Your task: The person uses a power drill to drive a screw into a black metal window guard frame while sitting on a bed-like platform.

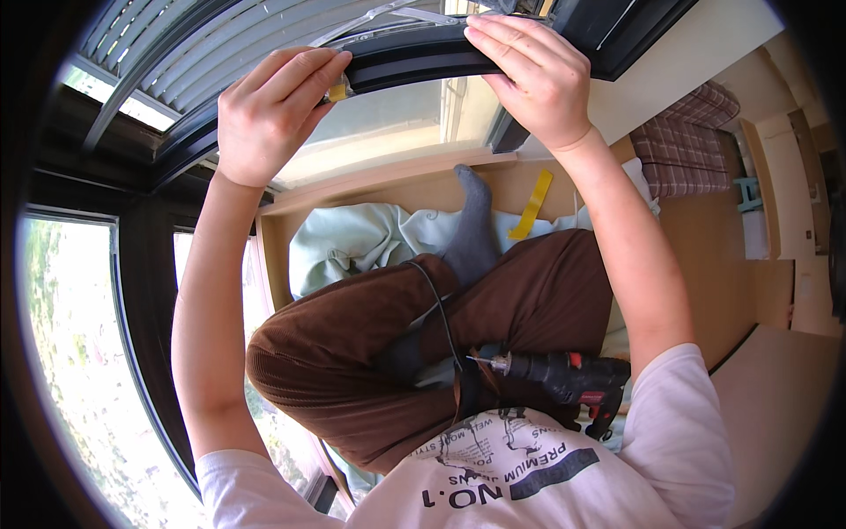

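Our left hand [273, 115] closed on black window frame [414, 66], fingers curled, small yellow piece [337, 92] at fingertips. Our right hand [542, 84] grips same frame, thumb lower than fingers. Frame spans between hands. Yellow strip [532, 204] below right hand; drill [573, 377] farther below, in our lap [352, 361].

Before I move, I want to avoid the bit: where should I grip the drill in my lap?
Probably by its handle, with the right hand from your right: the drill lies with its bit pointing left, and the handle slants toward your shirt.
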Motion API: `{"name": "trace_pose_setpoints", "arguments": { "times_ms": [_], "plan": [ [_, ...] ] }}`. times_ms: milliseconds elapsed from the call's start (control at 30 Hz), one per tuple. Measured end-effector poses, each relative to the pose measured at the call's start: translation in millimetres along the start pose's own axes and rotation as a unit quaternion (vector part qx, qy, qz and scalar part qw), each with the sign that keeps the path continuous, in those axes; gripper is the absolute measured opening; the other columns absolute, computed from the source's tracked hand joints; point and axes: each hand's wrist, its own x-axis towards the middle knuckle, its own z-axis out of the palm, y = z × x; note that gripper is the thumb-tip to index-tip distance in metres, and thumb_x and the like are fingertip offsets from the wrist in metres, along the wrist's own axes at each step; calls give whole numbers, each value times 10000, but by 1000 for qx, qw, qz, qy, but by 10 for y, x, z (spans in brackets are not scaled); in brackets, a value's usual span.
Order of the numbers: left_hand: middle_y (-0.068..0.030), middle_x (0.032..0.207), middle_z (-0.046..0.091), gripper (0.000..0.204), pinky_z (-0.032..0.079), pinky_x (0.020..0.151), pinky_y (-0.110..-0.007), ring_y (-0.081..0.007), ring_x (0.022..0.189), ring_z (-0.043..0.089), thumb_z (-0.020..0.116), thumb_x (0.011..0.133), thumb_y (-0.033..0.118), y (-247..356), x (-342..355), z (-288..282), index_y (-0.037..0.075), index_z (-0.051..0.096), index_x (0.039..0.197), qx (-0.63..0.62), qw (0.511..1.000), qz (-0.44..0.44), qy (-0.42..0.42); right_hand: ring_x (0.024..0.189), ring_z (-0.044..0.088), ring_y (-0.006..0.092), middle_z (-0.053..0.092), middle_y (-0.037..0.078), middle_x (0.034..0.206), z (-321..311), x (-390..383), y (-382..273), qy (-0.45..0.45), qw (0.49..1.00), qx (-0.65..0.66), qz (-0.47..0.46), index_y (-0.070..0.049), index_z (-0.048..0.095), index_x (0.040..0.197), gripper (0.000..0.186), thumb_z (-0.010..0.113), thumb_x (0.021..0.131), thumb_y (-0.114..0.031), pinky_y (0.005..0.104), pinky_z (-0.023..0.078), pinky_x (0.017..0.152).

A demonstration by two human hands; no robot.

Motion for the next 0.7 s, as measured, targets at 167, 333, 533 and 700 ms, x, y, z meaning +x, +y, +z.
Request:
{"name": "trace_pose_setpoints", "arguments": {
  "times_ms": [167, 333, 533, 700],
  "plan": [
    [50, 1124, 727, 594, 625, 755, -286, -157, 962, 715, 889, 676, 167, 0, 29, -7, 184, 759, 1255, -6, 1000, -22, -19, 1071, 757, 247, 795, 77, 1159, 6, -10, -14, -4, 1000, 2, 8, -47, 807, 1124, 488, 819, 651, 73, 336, 621, 920],
    [37, 1140, 714, 621, 626, 746, -294, -166, 952, 710, 908, 698, 307, -28, 13, 20, 188, 750, 1287, -4, 999, -45, -19, 1080, 756, 240, 796, 72, 1162, 21, -15, -20, -1, 1000, -1, 6, -53, 810, 1128, 472, 819, 671, 64, 332, 620, 927],
    [-2, 1123, 725, 655, 627, 781, -299, -195, 957, 726, 885, 703, 523, -5, 77, -11, 139, 780, 1223, -19, 998, -63, -23, 1074, 744, 202, 787, 15, 1172, 66, -51, 45, 13, 1000, -16, -10, -112, 809, 1109, 472, 861, 645, -38, 332, 627, 885],
    [-28, 1097, 737, 652, 627, 798, -314, -206, 946, 733, 843, 756, 563, -37, 61, 15, 87, 782, 1197, -13, 999, -36, -25, 1074, 744, 203, 786, 16, 1172, 55, -44, 32, 9, 1000, -17, -4, -111, 808, 1105, 475, 863, 639, -39, 333, 628, 886]
  ]
}}
